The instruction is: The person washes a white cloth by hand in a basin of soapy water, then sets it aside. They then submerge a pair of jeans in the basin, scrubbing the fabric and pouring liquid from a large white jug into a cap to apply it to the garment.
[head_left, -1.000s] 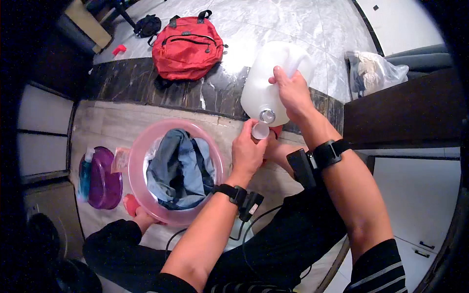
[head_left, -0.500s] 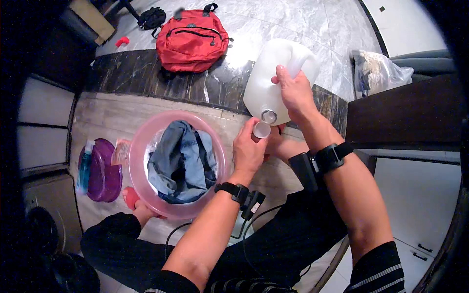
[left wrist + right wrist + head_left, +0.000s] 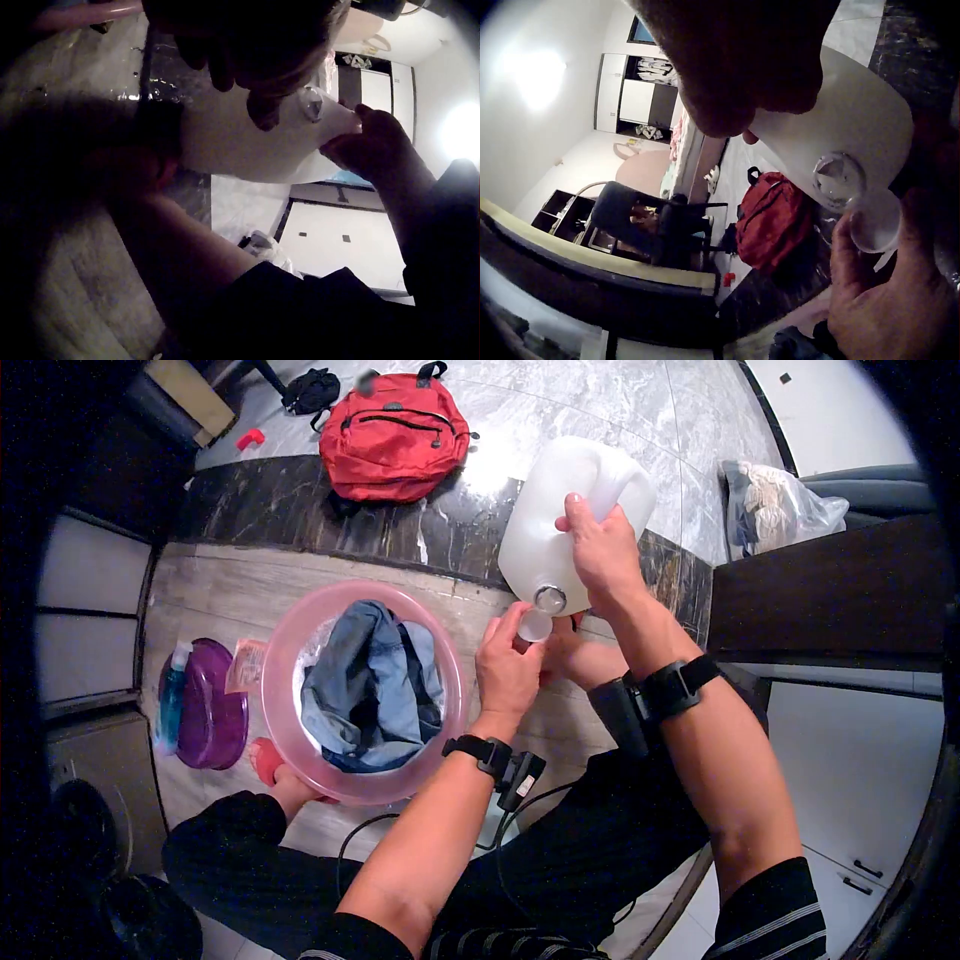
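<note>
A large whitish plastic jug (image 3: 545,525) lies tilted, its mouth (image 3: 550,598) facing the person. My right hand (image 3: 607,560) grips the jug by its handle, thumb on top. Just below the mouth, my left hand (image 3: 507,675) holds a small translucent cap (image 3: 534,626) between thumb and fingers. In the right wrist view the cap (image 3: 875,221) overlaps the rim of the jug's mouth (image 3: 838,180). The left wrist view is dark, with the pale jug (image 3: 247,150) behind the fingers.
Left of the hands stands a pink basin (image 3: 283,735) with blue denim clothing (image 3: 365,680). Beside it are a purple tub (image 3: 213,710) and a teal bottle (image 3: 172,700). A red backpack (image 3: 395,445) lies on the raised floor, and a plastic bag (image 3: 775,510) sits at the right.
The head view has shifted slightly, so the basin and backpack appear a little higher. Both hands keep their grips, the cap staying close under the jug's mouth.
</note>
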{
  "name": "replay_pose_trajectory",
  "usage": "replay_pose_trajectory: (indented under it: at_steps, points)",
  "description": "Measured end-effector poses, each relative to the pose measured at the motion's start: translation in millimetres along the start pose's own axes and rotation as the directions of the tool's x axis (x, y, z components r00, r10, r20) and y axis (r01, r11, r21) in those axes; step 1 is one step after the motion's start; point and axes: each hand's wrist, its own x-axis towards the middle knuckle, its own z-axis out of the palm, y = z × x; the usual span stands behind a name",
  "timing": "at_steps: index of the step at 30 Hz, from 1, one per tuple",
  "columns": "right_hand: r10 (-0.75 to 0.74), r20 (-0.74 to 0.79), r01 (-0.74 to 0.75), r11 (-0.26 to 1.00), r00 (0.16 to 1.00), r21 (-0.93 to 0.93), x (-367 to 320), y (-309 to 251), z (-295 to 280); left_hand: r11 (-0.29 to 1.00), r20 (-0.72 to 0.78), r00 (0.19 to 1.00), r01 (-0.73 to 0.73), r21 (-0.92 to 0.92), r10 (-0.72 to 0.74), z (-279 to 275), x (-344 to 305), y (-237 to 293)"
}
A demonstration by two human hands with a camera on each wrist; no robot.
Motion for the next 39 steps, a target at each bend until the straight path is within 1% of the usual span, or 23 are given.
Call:
replay_pose_trajectory:
  at_steps: [2,4,7,10,13,19,22,25,28,31,34,37,39]
  points:
    - [0.007,0.001,-0.007,1.000,1.000,0.028,-4,-3,1,1.000,-0.003,1.000,0.015,-0.015,-0.016,1,-1,-2]
    - [0.010,-0.005,-0.010,1.000,1.000,0.016,-5,-4,2,1.000,-0.013,1.000,0.022,-0.009,-0.022,1,-2,-3]
    - [0.011,-0.010,-0.011,1.000,1.000,-0.023,-6,-6,2,0.998,-0.071,0.996,-0.045,0.033,0.047,2,-3,-1]
    - [0.003,-0.009,-0.003,0.999,1.000,-0.042,-4,-4,2,0.998,-0.073,0.996,-0.055,0.008,0.055,2,-3,1]
    - [0.005,-0.018,-0.006,0.999,1.000,-0.045,-3,-4,2,0.999,-0.067,0.997,-0.033,-0.001,0.033,2,-3,2]
    - [0.018,-0.026,-0.018,0.999,1.000,-0.026,-7,-8,2,0.997,-0.084,0.994,-0.075,0.022,0.077,4,-3,-2]
    - [0.014,-0.025,-0.015,1.000,1.000,-0.026,-6,-7,2,0.998,-0.074,0.995,-0.066,-0.026,0.064,4,-3,-3]
    - [0.006,-0.025,-0.007,1.000,1.000,-0.022,-4,-5,3,0.998,-0.022,1.000,0.008,-0.055,-0.010,4,-3,-3]
    - [0.011,-0.023,-0.011,1.000,1.000,-0.009,-2,-8,2,0.995,-0.087,0.994,-0.074,-0.062,0.069,6,0,-4]
    - [0.009,-0.024,-0.009,1.000,1.000,-0.013,7,-9,0,0.997,-0.001,1.000,-0.009,-0.083,0.009,7,6,-2]
    - [0.022,-0.036,-0.022,1.000,0.999,-0.004,15,-12,-3,0.996,-0.027,0.997,-0.076,-0.054,0.075,9,11,4]
    - [0.026,-0.060,-0.026,1.000,0.998,0.004,27,-12,-6,0.995,-0.030,0.997,-0.073,-0.066,0.071,12,16,14]
    - [0.030,-0.070,-0.030,0.999,0.997,0.011,34,-14,-8,0.991,-0.028,0.997,-0.080,-0.107,0.077,16,21,17]
